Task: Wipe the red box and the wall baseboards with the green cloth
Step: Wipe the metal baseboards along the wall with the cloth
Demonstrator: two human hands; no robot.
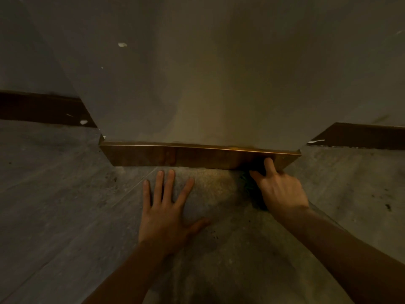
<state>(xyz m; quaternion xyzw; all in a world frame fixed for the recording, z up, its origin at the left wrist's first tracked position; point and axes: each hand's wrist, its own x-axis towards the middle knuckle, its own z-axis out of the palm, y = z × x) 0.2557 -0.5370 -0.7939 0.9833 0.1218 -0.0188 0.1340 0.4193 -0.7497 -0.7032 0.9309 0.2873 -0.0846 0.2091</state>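
Observation:
A brown wooden baseboard [175, 155] runs along the foot of a projecting grey wall section straight ahead. My right hand [280, 189] presses the dark green cloth [249, 185] against the baseboard's right end, near its corner; most of the cloth is hidden under the hand. My left hand [166, 211] lies flat on the floor with fingers spread, just short of the baseboard's middle, holding nothing. The red box is not in view.
Darker baseboards [43, 108] continue on recessed walls at far left and far right [361, 137]. The grey wall [197, 73] has small white chips. The grey concrete floor [65, 194] is dusty, with dark specks at right.

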